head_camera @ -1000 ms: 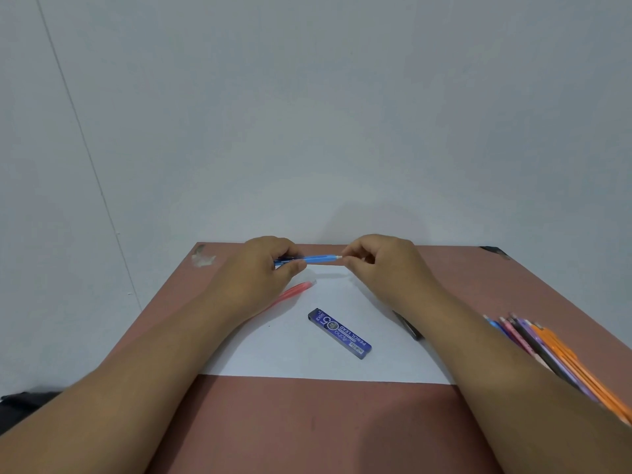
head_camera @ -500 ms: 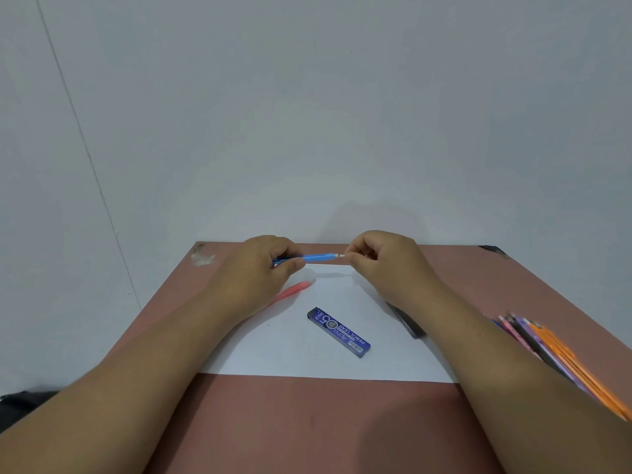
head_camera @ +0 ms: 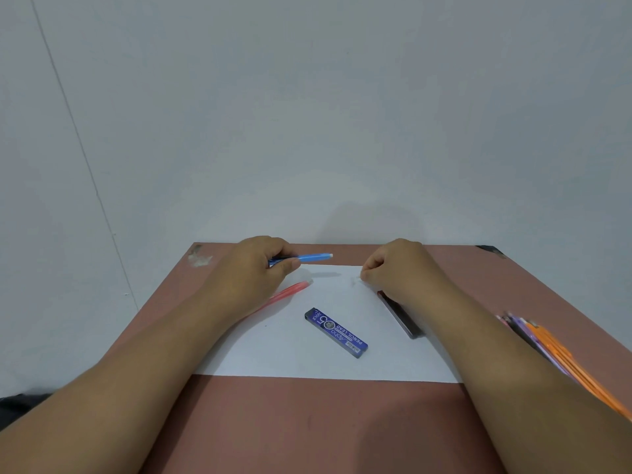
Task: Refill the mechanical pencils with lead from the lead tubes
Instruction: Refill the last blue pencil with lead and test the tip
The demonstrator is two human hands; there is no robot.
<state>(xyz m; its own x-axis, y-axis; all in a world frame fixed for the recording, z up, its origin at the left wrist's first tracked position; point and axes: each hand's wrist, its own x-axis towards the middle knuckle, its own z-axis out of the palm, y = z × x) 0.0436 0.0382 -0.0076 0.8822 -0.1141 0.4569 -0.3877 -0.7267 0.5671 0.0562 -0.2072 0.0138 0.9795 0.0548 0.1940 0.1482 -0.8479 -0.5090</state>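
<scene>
My left hand (head_camera: 254,268) grips a blue mechanical pencil (head_camera: 309,257) level above the far edge of the white paper (head_camera: 307,364). Its white end points right and is free. My right hand (head_camera: 396,268) is down at the paper, apart from the pencil, fingers curled and pinching a small pale cap (head_camera: 356,278) that is hard to make out. A blue lead tube (head_camera: 337,332) lies mid-paper. A dark lead tube (head_camera: 400,314) lies partly under my right wrist. A pink mechanical pencil (head_camera: 290,291) lies on the paper, partly under my left hand.
The brown table (head_camera: 307,425) ends at a pale wall just behind the hands. A bundle of orange, purple and pink pencils (head_camera: 554,354) lies at the right edge beside my right forearm. A pale scuff (head_camera: 200,258) marks the far left corner.
My right hand has let go of the blue pencil's end and moved right and down to the paper, taking a small pale piece with it. The left hand still holds the pencil.
</scene>
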